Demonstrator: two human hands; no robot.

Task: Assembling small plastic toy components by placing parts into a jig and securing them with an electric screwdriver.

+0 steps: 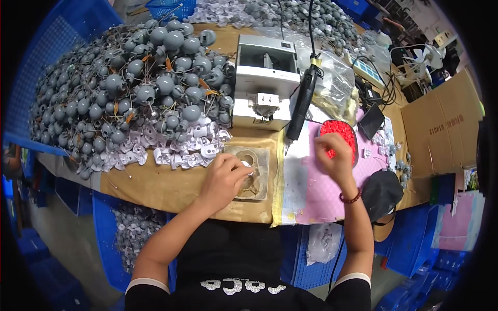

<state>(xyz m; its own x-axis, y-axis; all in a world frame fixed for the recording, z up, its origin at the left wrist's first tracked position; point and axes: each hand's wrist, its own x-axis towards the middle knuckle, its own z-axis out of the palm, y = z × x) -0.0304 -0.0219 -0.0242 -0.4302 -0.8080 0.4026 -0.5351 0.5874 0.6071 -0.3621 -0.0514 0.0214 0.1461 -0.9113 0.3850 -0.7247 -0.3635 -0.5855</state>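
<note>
My left hand (pixel 224 181) is closed at a pale fixture block (pixel 263 187) with rounded hollows. Its fingertips pinch a small white plastic part (pixel 247 164) over one of the hollows. Over a dark-rimmed dish of small red pieces (pixel 340 128), my right hand (pixel 336 158) is bent with thumb and finger brought together. Whatever those fingers hold is too small or hidden to see. Between the hands, a black electric screwdriver (pixel 302 101) hangs tip down from its cable. White plastic parts (pixel 184 150) lie in a heap just beyond my left hand.
Grey ball-shaped housings with wires (pixel 155 88) form a big pile at left. A white and grey machine (pixel 262 83) stands behind the fixture. Right of it are a pink mat (pixel 327 199), a black cap (pixel 383 192) and a cardboard box (pixel 443 122). Blue crates (pixel 111 233) stand below the table.
</note>
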